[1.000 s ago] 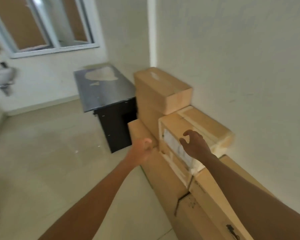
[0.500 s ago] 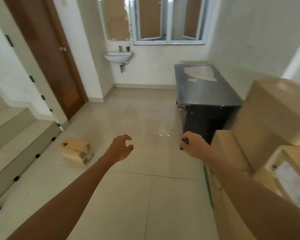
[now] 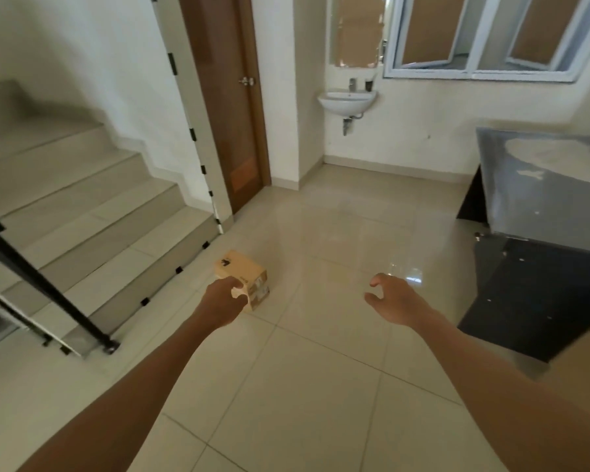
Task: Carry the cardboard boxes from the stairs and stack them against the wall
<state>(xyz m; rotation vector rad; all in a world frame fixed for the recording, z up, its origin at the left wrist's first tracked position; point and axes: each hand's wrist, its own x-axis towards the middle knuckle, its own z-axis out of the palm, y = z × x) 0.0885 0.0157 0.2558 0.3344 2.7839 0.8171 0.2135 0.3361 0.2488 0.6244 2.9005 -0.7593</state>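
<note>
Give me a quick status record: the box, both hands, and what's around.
box: one small cardboard box lying on the tiled floor, just off the foot of the stairs
left hand: fingers loosely curled, overlapping the box in view, not lifting it
right hand: fingers bent, empty, above the floor
nearby: black table at right; sink and door ahead

Head-worn view (wide-angle), tilted down, facing floor and stairs
</note>
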